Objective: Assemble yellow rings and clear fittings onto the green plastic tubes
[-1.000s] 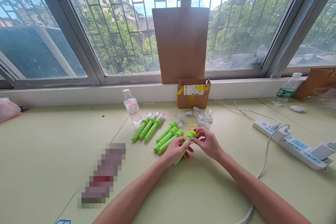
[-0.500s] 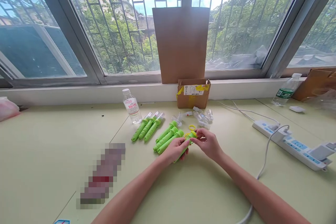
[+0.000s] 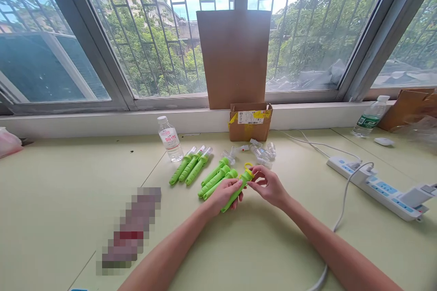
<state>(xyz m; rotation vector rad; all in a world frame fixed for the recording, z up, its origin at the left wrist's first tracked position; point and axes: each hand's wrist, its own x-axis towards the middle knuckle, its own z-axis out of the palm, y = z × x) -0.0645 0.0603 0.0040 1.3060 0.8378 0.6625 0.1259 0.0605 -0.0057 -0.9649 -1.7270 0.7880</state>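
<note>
My left hand (image 3: 225, 194) is closed around a green plastic tube (image 3: 235, 197), which slants up to the right. At the tube's upper end sits a yellow ring (image 3: 249, 172). The fingertips of my right hand (image 3: 269, 185) are closed at that end, touching the ring. Another yellow ring (image 3: 248, 164) shows just behind. Beside my left hand lie several green tubes with bare threaded necks (image 3: 215, 181). Farther left are three green tubes with clear tops (image 3: 194, 166). Loose clear plastic caps (image 3: 262, 152) lie beyond my right hand.
A small cardboard box (image 3: 250, 128) stands at the back, before an upright cardboard sheet (image 3: 235, 59). A water bottle (image 3: 170, 138) is at back left, another bottle (image 3: 370, 118) at back right. A power strip (image 3: 375, 188) with a trailing cable (image 3: 342, 211) lies to the right.
My right fingers have shifted slightly at the tube's upper end, and the yellow ring there shows more plainly. My left hand keeps its hold. The whole view has shifted slightly.
</note>
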